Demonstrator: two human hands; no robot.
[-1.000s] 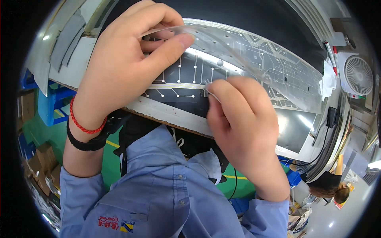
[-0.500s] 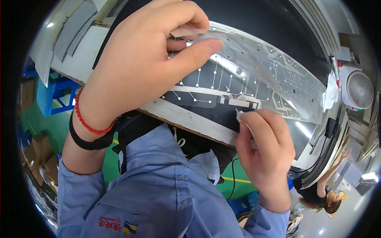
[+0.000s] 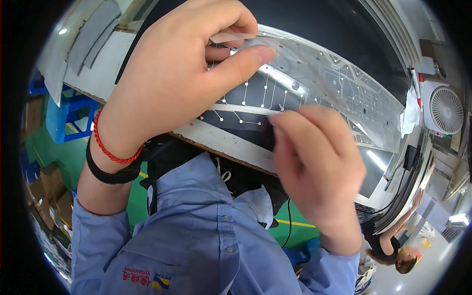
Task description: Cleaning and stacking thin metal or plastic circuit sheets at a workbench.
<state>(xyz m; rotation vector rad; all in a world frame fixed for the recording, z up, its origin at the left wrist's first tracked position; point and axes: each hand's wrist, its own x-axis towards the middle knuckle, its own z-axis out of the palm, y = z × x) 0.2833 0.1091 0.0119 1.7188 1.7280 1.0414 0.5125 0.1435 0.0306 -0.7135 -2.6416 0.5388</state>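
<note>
My left hand [image 3: 196, 64] pinches the lifted edge of a clear plastic film [image 3: 334, 93] between thumb and fingers. Beneath the film lies a flexible circuit sheet [image 3: 268, 96] with silvery traces and round dots, spread over a black surface. My right hand [image 3: 319, 157], blurred by motion, is closed over the near edge of the circuit sheet, covering its comb-like contact strip. A small crumpled white piece, like tissue or cloth, showed in its fingertips a moment ago; the fingers now hide it.
The worktable's pale edge [image 3: 236, 150] runs close to my body. A white fan [image 3: 446, 110], a crumpled white sheet [image 3: 409, 118] and a black cable [image 3: 396, 199] are at the right. A blue stool [image 3: 64, 118] stands at left; another person [image 3: 388, 243] is at the lower right.
My right hand has moved left and slightly up along the circuit sheet's near edge, now covering the contact strip. My left hand keeps its pinch on the film, nearly unmoved.
</note>
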